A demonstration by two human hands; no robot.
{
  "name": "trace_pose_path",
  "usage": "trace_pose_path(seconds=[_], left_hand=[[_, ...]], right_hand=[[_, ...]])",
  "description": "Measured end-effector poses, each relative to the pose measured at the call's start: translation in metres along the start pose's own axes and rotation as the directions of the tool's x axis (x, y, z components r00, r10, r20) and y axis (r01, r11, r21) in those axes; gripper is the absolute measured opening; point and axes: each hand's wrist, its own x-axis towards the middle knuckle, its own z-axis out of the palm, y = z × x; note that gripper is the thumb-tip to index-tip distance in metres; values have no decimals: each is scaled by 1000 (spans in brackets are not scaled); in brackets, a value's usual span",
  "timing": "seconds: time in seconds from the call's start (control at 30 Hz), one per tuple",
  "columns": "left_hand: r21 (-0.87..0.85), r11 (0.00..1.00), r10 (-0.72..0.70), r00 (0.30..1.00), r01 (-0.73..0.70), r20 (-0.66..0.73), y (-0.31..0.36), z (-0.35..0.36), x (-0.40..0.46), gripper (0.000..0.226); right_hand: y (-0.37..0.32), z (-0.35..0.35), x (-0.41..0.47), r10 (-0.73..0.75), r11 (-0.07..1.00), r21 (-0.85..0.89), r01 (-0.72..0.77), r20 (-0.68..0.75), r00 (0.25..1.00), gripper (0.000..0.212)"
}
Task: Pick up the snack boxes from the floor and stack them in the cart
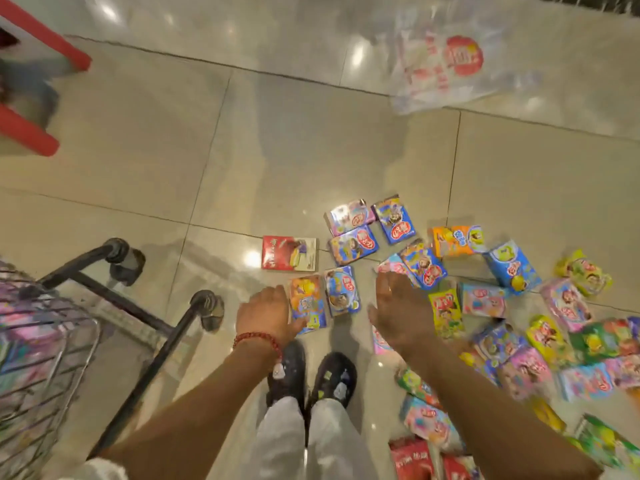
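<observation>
Several colourful snack boxes lie scattered on the tiled floor at centre and right. My left hand (265, 315) reaches down with straight fingers beside an orange-and-blue box (308, 303), apparently at its left edge. A blue box (342, 291) lies just right of that one. My right hand (401, 308) is stretched out flat over the floor, next to a yellow box (446, 311) and a blue box (424, 266). It holds nothing. A red box (289, 253) lies alone further forward. The wire cart (41, 348) stands at the left with boxes inside.
The cart's black wheels (211, 306) and frame stand close to my left arm. My two dark shoes (311, 375) are between my arms. A clear plastic bag with red print (446, 60) lies at the far right. A red frame (45, 43) is at the upper left.
</observation>
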Motion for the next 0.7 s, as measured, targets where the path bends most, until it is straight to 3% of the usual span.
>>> trace_pose_path(seconds=[0.2, 0.33, 0.4, 0.53, 0.7], left_hand=[[-157, 982, -101, 993, 108, 56, -20, 112, 100, 70], [-285, 937, -181, 979, 200, 92, -25, 177, 157, 66], [-406, 864, -269, 955, 297, 128, -24, 207, 180, 70], [-636, 614, -411, 878, 467, 247, -20, 251, 212, 75], [-706, 529, -461, 858, 470, 225, -12, 270, 226, 73]], right_hand=[[0, 137, 56, 104, 993, 36, -110, 136, 985, 65], [-3, 215, 87, 199, 964, 150, -218, 133, 971, 79], [-3, 246, 104, 234, 950, 168, -264, 177, 956, 81], [-3, 293, 126, 362, 879, 249, -407, 209, 909, 79], [-4, 328, 133, 468, 763, 395, -511, 207, 859, 80]])
